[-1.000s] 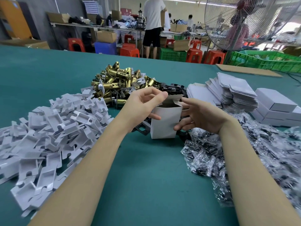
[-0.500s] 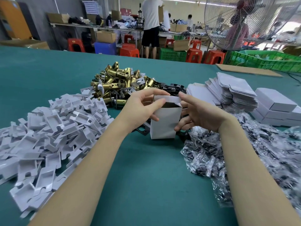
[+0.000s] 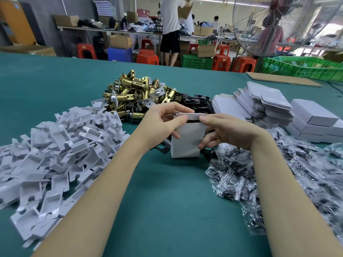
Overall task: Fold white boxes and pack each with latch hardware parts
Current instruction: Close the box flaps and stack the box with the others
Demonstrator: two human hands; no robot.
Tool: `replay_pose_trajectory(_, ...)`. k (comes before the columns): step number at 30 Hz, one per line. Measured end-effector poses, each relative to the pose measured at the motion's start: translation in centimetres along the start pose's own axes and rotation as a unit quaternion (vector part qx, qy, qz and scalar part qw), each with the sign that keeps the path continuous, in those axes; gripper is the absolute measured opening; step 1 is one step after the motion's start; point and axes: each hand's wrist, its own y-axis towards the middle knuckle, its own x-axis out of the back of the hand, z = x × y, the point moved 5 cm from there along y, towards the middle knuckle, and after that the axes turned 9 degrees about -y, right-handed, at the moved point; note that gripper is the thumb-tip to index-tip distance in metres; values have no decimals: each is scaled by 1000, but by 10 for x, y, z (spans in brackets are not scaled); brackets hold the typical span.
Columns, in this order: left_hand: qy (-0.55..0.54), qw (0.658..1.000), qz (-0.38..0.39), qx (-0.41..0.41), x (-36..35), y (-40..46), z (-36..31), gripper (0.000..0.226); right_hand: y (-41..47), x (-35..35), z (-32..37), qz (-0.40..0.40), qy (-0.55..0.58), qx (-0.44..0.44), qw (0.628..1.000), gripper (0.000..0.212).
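Note:
A small white box [image 3: 186, 140] stands upright on the green table [image 3: 167, 201], its top flap folded over with a dark gap below it. My left hand [image 3: 163, 123] holds the box's left side, thumb on the front near the top. My right hand [image 3: 228, 132] holds the right side, its thumb pressing at the flap's edge. Behind the box lies a heap of brass latches [image 3: 137, 93] and black plates [image 3: 196, 101].
White card inserts [image 3: 55, 145] are heaped at the left. Clear bags of dark screws [image 3: 278, 173] spread at the right. Flat box blanks [image 3: 259, 102] and closed white boxes [image 3: 315, 119] sit at the back right. A fan [image 3: 282, 25] and a standing person are beyond.
The top flap has come down from tilted open to nearly flat over the box's mouth. Both thumbs have moved up to the box's top edge.

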Motion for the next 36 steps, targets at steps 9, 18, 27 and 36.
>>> replay_pose_trajectory(9, 70, 997, -5, -26, 1, -2, -3, 18, 2, 2, -5, 12, 40, -13, 999, 51)
replay_pose_trajectory(18, 106, 992, -12, -71, -2, -4, -2, 13, -4, 4, -2, 12, 30, 11, 999, 48)
replay_pose_trajectory(27, 79, 992, -52, -88, 2, -4, 6, 20, -2, 3, -1, 19, 14, -7, 1000, 51)
replay_pose_trajectory(36, 79, 988, -64, -120, 1, -5, 6, 20, 4, 4, -4, 2, 17, -31, 999, 56)
